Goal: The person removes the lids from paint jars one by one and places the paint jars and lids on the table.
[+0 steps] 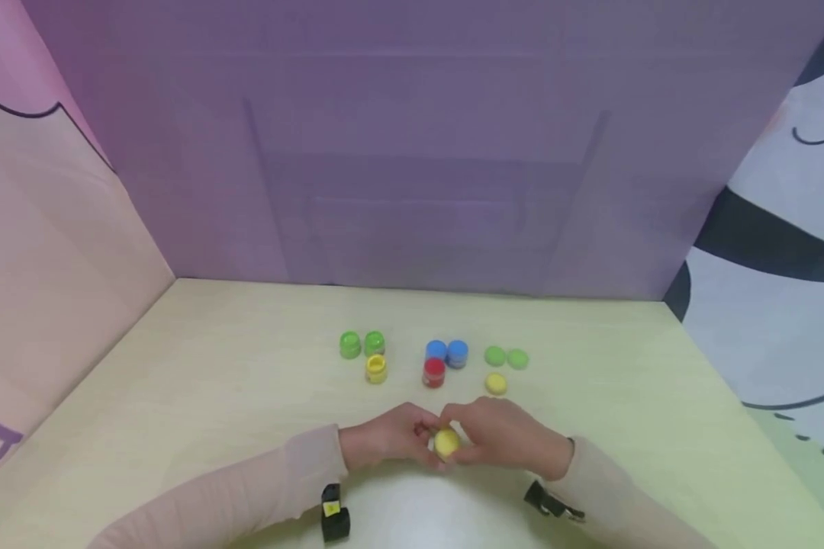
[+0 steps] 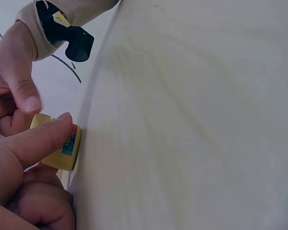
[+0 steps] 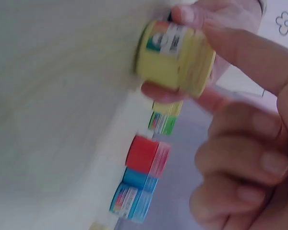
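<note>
A small yellow jar (image 1: 446, 442) with a pale yellow top is held between the two hands, near the front of the table. The left hand (image 1: 394, 436) grips its body, and in the left wrist view the left thumb (image 2: 43, 139) lies across the jar (image 2: 62, 155) beside its printed label. Thumb and forefinger of the right hand (image 1: 511, 436) are around the jar's top. The right wrist view shows the jar (image 3: 161, 62) tipped sideways, the right hand (image 3: 249, 148) at its top end with its other fingers curled, and the left hand (image 3: 230, 14) behind.
Beyond the hands stand two green jars (image 1: 349, 345), an open yellow jar (image 1: 376, 372), two blue jars (image 1: 457, 354) and a red jar (image 1: 434, 374). To their right lie two green lids (image 1: 495, 356) and a yellow lid (image 1: 496, 383). A purple panel (image 1: 412, 152) rises behind the table.
</note>
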A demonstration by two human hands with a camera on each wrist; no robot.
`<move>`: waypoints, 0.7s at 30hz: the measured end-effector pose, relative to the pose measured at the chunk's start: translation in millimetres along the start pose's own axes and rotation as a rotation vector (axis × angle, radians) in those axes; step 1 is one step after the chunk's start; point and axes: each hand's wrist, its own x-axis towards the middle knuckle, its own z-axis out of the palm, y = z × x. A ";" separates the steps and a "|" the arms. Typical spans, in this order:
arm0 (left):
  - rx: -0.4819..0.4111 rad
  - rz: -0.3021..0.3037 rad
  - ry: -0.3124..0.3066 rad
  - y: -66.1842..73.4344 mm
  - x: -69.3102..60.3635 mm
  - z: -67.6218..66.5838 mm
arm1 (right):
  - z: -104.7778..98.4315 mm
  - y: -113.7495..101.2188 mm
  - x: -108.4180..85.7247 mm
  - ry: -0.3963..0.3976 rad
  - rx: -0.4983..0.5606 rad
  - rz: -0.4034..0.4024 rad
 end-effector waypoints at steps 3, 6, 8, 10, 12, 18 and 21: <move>0.005 -0.002 0.002 -0.3 1.2 0.4 | 1.2 -5.4 -0.1 0.049 -0.051 0.041; 0.012 -0.004 0.011 -0.1 1.8 1.5 | 1.8 -12.0 1.9 0.066 -0.109 0.115; 0.021 -0.012 0.022 0.6 2.0 2.4 | 2.2 -16.2 3.8 0.056 -0.147 0.168; 0.029 -0.018 0.029 1.2 2.1 3.3 | 2.2 -20.2 5.7 0.037 -0.179 0.211; 0.031 -0.025 0.029 2.0 2.1 4.5 | 1.7 -23.6 6.6 0.020 -0.195 0.248; 0.047 -0.017 0.031 4.2 1.9 5.2 | -1.7 -28.1 6.4 0.002 -0.208 0.278; 0.068 -0.013 0.036 4.4 0.7 4.2 | -2.6 -28.3 7.9 -0.008 -0.201 0.248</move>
